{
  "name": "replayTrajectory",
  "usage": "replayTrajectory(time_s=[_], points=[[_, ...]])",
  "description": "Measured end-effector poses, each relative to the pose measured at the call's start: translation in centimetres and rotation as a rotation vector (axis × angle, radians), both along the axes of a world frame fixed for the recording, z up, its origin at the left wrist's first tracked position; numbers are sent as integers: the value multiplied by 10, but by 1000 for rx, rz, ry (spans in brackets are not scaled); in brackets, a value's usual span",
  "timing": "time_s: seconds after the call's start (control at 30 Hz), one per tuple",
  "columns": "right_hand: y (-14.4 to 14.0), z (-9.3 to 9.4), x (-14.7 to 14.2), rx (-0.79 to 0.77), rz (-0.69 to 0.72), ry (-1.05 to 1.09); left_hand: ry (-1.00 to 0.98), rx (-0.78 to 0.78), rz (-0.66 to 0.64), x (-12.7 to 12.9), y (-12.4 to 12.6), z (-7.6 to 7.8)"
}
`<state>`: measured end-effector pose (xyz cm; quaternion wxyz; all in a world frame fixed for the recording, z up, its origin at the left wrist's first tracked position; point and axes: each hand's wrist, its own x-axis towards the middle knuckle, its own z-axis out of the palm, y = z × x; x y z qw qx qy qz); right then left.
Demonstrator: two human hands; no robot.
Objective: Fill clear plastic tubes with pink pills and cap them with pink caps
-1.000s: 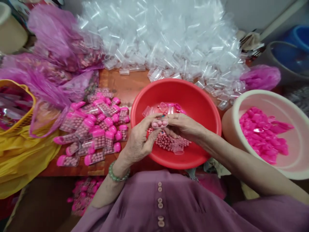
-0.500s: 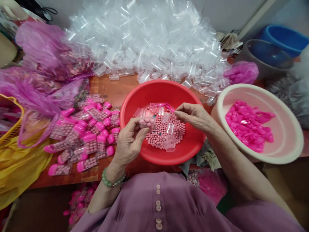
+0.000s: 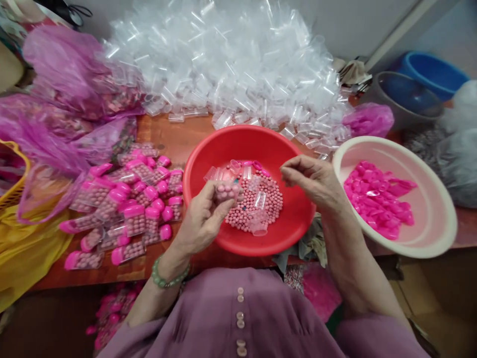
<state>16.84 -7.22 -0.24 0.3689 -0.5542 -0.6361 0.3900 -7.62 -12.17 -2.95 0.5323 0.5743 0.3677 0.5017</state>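
My left hand (image 3: 203, 219) is closed around a small clear plastic container (image 3: 226, 191) with pink beads in it, held above the left part of a red basin (image 3: 294, 233). Loose pink beads (image 3: 274, 206), several clear empty containers (image 3: 260, 200) and a few bright pink pieces lie in that basin. My right hand (image 3: 311, 176) hovers over the basin's right rim, its thumb and fingers drawn together; I see nothing between them. To its right, a cream basin (image 3: 436, 199) holds bright pink caps (image 3: 378, 199).
Bead-filled containers with pink caps (image 3: 126, 209) are heaped left of the red basin. A large pile of clear containers (image 3: 238, 69) covers the back. Pink plastic bags (image 3: 63, 74) and a yellow bag (image 3: 30, 258) lie left; a blue tub (image 3: 436, 74) stands back right.
My right hand has drawn back to the right, away from the beads and toward the cream basin. My left hand still holds the bead-filled container in nearly the same place.
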Motion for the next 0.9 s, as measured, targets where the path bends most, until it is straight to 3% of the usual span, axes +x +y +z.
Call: replayTrajectory(time_s=[0.1,0.27,0.47,0.6,0.9], points=[[10,0,18,27,-92,-65,42,26,-1,-2,-3,4],[26,-10,27,-50,106,-354,119,6,-5,-4,-1,1],[50,-19,6,-141,380,-811,119,-7,30,-8,3,0],[68,-25,-3,-160,395,-1122,180,30,106,-12,4,-2],[91,-34,-21,-203,447,-1263,201,-16,146,-20,10,-8]])
